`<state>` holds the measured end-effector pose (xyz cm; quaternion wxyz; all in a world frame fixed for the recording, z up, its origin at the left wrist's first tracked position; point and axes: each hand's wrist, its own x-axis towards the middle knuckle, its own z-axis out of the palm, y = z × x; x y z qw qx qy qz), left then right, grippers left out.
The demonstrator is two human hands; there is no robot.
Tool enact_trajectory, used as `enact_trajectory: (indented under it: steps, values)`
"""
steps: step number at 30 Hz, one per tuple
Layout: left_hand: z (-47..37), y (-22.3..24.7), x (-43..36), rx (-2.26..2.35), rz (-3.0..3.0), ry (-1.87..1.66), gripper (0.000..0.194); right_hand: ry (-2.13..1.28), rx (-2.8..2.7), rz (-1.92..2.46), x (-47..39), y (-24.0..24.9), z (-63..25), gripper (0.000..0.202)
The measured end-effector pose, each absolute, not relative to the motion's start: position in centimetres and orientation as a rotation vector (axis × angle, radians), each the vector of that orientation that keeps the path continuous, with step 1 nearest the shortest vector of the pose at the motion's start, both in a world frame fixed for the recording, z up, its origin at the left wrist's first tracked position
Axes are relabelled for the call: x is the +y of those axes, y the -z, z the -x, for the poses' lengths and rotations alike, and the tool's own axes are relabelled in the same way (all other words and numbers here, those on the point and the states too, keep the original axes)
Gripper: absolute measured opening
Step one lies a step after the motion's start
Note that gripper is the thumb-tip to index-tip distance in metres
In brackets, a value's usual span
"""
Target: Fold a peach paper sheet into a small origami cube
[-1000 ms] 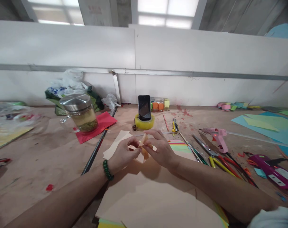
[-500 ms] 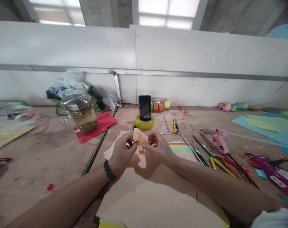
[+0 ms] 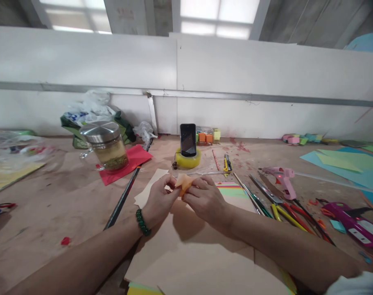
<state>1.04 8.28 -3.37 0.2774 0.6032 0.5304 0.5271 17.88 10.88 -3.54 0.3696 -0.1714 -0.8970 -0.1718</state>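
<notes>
Between my two hands is a small folded piece of orange paper (image 3: 184,182), raised a little above the paper stack. My left hand (image 3: 161,197), with a green bead bracelet (image 3: 142,222) at the wrist, pinches its left side between thumb and fingers. From the right, my right hand (image 3: 207,199) grips the same piece, fingers curled and covering its lower right part. Beneath both hands lies a stack of peach paper sheets (image 3: 192,256) with coloured sheets under it. A cut peach strip (image 3: 151,187) rests just beyond my left hand.
A phone (image 3: 188,140) leans on a yellow tape roll (image 3: 188,159). At left a glass tea mug (image 3: 108,149) stands on red paper (image 3: 140,157). On the right lie a utility knife (image 3: 227,162), scissors (image 3: 267,190), red-and-yellow-handled pliers (image 3: 289,217) and a pink glue gun (image 3: 281,179).
My right hand has turned over and closed more around the orange paper. The piece has tilted and sits slightly lower, with less of it showing.
</notes>
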Motion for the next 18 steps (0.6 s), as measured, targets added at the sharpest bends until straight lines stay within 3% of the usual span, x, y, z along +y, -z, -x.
enact_trajectory:
  steps: [18]
  values:
    - [-0.3,3.1,9.1,1.397,-1.633,-1.315,0.012,0.307,-2.333,0.369,12.0,4.3,-18.0,0.02]
